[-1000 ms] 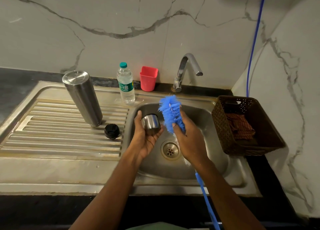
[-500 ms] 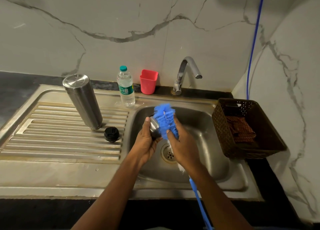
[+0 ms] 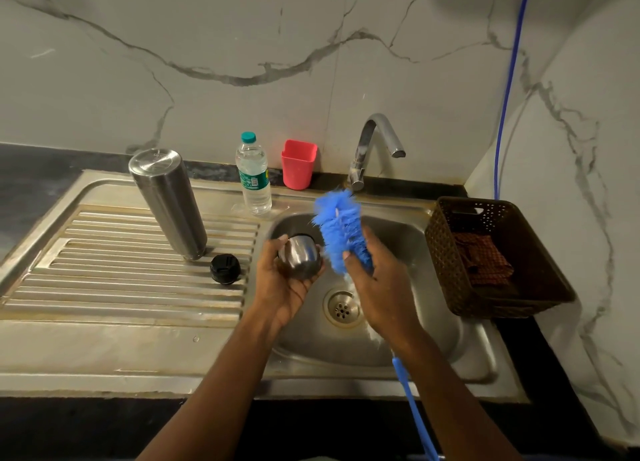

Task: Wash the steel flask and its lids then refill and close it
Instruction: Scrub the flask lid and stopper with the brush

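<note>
**Cup lid held over the sink, brush raised beside it**

The left hand [image 3: 285, 289] holds the steel cup lid [image 3: 299, 256] over the sink [image 3: 433, 342]. Its fingers [image 3: 277, 244] and thumb curl round the lid's wall, and the mouth seems to tip away from the camera, probably so drips fall into the basin. The right hand [image 3: 382, 287] grips the blue bottle brush [image 3: 341, 232] at the base of the bristles, fingers wrapped tight. Holding it that close to the head likely gives firmer control for scrubbing. The bristle head stands just beside the lid, not inside it, and the long handle trails down past the wrist.

The steel flask [image 3: 168, 204] stands on the drainboard [image 3: 104, 280], apparently mouth-down, probably to drain. The black inner lid [image 3: 225, 268] lies just beside its foot. A plastic water bottle [image 3: 253, 178], probably for the refill, stands capped behind the sink. No water can be seen running from the tap [image 3: 375, 147]. Refilling and closing are not yet done.
</note>
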